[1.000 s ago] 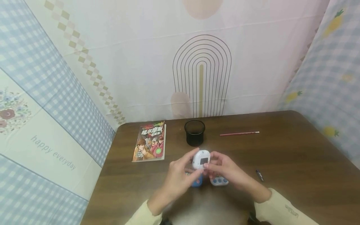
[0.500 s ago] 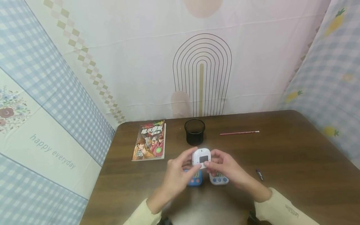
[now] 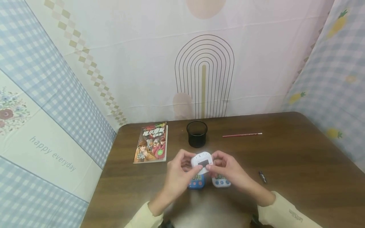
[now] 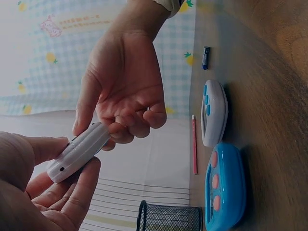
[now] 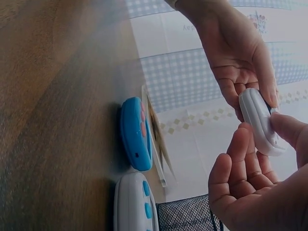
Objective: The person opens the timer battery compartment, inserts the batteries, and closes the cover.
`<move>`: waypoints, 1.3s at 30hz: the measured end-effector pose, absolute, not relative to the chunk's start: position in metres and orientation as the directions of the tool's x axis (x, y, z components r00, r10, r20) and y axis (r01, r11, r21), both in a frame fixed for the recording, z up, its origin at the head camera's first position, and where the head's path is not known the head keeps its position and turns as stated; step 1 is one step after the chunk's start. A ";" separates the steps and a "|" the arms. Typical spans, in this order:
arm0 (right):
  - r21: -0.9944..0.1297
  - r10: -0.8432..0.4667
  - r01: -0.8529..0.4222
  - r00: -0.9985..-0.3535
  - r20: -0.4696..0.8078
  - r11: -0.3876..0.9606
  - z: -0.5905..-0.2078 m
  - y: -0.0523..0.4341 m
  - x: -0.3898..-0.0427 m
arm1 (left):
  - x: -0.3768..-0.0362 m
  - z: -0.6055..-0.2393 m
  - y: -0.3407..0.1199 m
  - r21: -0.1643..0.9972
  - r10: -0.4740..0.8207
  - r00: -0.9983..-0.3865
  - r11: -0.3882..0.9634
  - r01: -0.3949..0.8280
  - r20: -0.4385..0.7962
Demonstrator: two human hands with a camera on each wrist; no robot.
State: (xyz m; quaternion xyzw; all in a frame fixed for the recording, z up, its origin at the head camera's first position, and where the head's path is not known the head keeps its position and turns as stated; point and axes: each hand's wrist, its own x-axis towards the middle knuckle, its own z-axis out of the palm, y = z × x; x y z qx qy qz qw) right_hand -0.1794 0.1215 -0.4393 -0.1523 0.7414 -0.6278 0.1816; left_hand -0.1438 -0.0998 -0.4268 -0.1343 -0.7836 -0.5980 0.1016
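Observation:
A white digital timer (image 3: 202,160) is held above the table, its back with a dark rectangle facing up in the head view. My left hand (image 3: 177,172) pinches its left side between thumb and fingers. On the other edge, my right hand (image 3: 230,168) also grips it, thumb on the back near the dark rectangle. In the left wrist view the white timer (image 4: 78,152) shows its rim with a small dark slot. Below the hands lie a blue timer (image 3: 196,182) with pink buttons and a second white timer (image 3: 221,181) with blue buttons, both partly hidden.
A black mesh pen holder (image 3: 197,134) stands behind the hands. To its left lies a comic-style book (image 3: 151,144); to its right, a red pencil (image 3: 242,135). A small battery (image 3: 262,177) rests right of my right hand on the brown table (image 3: 299,158).
Both hands have tilted the held white timer and shifted it slightly left. More of the two timers on the table shows, including their displays. The other things stay put.

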 end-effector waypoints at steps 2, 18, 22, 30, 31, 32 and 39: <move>-0.985 -0.456 -0.015 -0.888 -0.066 0.172 -0.439 0.121 -0.179 | -0.144 -0.426 -0.100 0.921 0.079 -0.951 0.235 0.310 0.299; -0.982 -0.517 -0.041 -0.854 -0.061 0.183 -0.441 0.114 -0.174 | -0.141 -0.428 -0.097 0.930 0.061 -0.962 0.248 0.272 0.266; -0.981 -0.524 -0.051 -0.850 -0.056 0.187 -0.441 0.114 -0.174 | -0.141 -0.431 -0.096 0.927 0.066 -0.962 0.256 0.274 0.266; -0.981 -0.541 -0.085 -0.841 -0.024 0.176 -0.442 0.117 -0.173 | -0.142 -0.432 -0.096 0.921 0.069 -0.956 0.255 0.293 0.285; -0.981 -0.541 -0.089 -0.840 -0.020 0.174 -0.442 0.117 -0.173 | -0.142 -0.432 -0.097 0.922 0.067 -0.956 0.255 0.292 0.285; -0.980 -0.540 -0.090 -0.842 -0.020 0.177 -0.442 0.117 -0.173 | -0.143 -0.432 -0.097 0.922 0.066 -0.956 0.254 0.292 0.284; -0.982 -0.514 -0.061 -0.857 -0.040 0.179 -0.442 0.117 -0.173 | -0.144 -0.429 -0.098 0.923 0.060 -0.956 0.251 0.293 0.287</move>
